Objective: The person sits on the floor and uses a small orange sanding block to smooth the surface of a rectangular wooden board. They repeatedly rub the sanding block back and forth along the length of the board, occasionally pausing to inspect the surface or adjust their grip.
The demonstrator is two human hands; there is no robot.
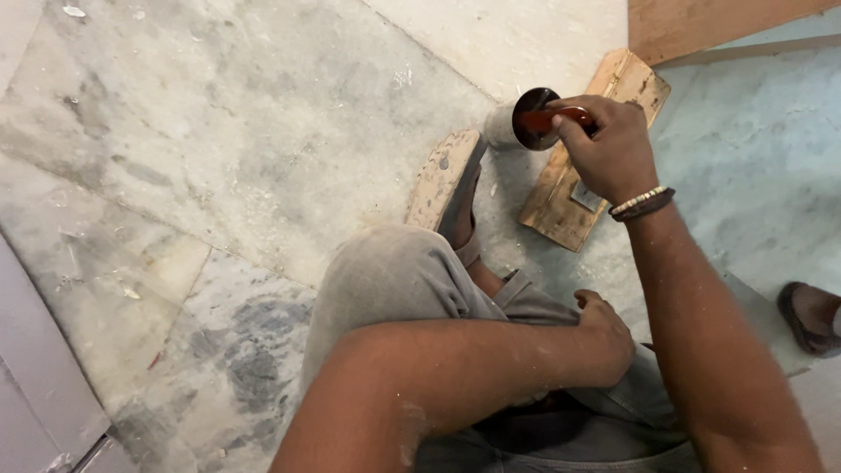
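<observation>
Right hand [613,149] dips red-handled tool [561,116] (tip hidden) into grey tin [512,123].

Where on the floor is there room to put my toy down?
The stone floor left of the bent knee is bare. It is crowded at the top right: the right hand dips a red-handled tool into a small can, beside a wooden block and a sandal.
</observation>
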